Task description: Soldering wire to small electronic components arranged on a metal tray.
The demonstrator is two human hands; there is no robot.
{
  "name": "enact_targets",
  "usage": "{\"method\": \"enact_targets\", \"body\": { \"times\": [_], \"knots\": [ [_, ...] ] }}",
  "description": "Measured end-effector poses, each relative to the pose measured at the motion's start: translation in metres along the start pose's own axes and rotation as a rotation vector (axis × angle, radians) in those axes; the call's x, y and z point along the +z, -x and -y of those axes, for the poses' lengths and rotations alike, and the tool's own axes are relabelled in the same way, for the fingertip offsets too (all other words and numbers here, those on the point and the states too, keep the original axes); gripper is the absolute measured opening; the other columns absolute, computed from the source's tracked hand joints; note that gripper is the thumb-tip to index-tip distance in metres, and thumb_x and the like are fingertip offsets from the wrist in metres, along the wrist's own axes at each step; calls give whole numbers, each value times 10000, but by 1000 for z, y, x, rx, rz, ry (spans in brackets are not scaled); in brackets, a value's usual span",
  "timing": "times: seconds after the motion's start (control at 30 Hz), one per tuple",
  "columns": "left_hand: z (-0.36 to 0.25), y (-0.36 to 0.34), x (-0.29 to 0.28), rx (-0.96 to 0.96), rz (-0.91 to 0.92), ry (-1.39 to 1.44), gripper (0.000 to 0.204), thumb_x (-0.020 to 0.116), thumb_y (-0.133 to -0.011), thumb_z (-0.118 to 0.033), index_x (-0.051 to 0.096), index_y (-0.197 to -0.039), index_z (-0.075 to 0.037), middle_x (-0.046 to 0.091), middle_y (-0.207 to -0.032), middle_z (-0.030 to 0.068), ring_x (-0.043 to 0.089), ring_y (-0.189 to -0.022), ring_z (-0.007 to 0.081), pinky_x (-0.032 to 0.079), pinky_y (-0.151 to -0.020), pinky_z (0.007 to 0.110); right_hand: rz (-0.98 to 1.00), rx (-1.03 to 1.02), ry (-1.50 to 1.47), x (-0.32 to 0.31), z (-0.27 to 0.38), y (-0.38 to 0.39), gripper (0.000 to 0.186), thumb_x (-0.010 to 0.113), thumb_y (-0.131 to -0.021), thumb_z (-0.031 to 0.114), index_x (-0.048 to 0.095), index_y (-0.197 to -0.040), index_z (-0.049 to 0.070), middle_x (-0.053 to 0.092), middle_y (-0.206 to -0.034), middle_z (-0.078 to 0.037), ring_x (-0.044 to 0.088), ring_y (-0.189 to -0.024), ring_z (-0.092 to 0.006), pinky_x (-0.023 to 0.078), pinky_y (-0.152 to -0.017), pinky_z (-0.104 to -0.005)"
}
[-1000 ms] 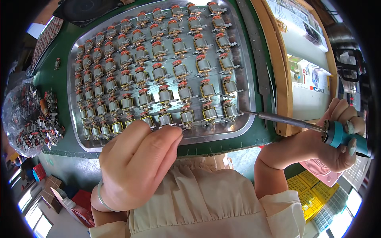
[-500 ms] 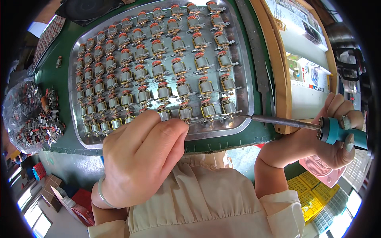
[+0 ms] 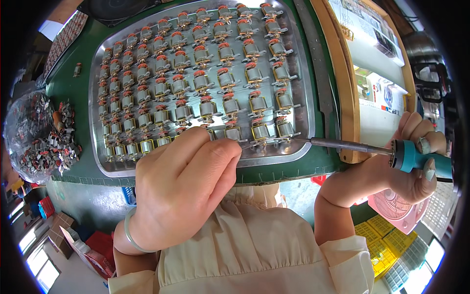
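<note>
A metal tray [image 3: 274, 160] on the green table holds rows of small electric motors [image 3: 260, 131] with silver bodies and orange-red ends. Over its near edge, my left hand [image 3: 181, 191] is pinched closed on a thin wire [image 3: 257, 143], which runs right toward the iron's tip. The fingertips themselves are partly hidden behind the knuckles. My right hand [image 3: 425, 159] grips the teal handle of a soldering iron [image 3: 409, 158]. The iron lies nearly level, its tip at the tray's near right corner beside the last motor of the front row; whether it touches cannot be made out.
A clear plastic bag [image 3: 24, 122] with a heap of loose motors sits at the left. One motor [image 3: 77, 70] stands alone beside the tray. A flat metal bar [image 3: 320, 83] and a wooden-framed box [image 3: 346, 98] border the right side. A pink fan [image 3: 396, 208] is below my right arm.
My left hand has shifted slightly right, toward the iron's tip, still pinched. My right hand keeps its grip with little movement. The whole view has shifted a little.
</note>
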State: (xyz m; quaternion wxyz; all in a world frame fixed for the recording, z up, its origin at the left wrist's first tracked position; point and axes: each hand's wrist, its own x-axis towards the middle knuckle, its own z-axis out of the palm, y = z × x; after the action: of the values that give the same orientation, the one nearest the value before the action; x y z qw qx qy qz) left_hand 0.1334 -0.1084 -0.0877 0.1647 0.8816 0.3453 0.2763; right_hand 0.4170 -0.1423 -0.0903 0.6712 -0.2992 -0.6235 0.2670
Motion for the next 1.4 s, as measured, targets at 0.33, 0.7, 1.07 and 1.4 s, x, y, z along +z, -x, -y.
{"method": "enact_targets", "body": {
  "times": [0.33,0.7,1.07,1.4],
  "knots": [
    [0,1,-1,9,0,11,182,610,-567,24,527,-721,-29,412,-580,44,431,-436,175,351,-371,274,47,13,37,-1,0,-2,210,482,-692,216,405,-739,26,332,-563,-57,273,-503,-128,214,-489,-272],
    [-5,-1,-4,-144,73,9,200,619,-567,86,559,-725,-20,537,-621,66,468,-528,185,378,-453,251,46,79,65,-1,2,-1,207,499,-693,225,407,-739,45,340,-575,-49,280,-517,-130,218,-509,-276],
    [1,1,2,-35,31,20,208,617,-551,13,527,-733,-32,414,-595,49,437,-435,181,355,-372,274,24,62,41,-1,2,1,207,509,-678,221,400,-715,50,339,-575,-53,280,-513,-127,210,-507,-276],
    [1,1,2,-36,39,28,211,616,-545,17,525,-728,-35,404,-594,49,431,-436,179,351,-372,276,-93,52,4,6,2,3,213,506,-640,216,378,-663,47,309,-564,-50,254,-527,-132,198,-519,-279]
  ]
}}
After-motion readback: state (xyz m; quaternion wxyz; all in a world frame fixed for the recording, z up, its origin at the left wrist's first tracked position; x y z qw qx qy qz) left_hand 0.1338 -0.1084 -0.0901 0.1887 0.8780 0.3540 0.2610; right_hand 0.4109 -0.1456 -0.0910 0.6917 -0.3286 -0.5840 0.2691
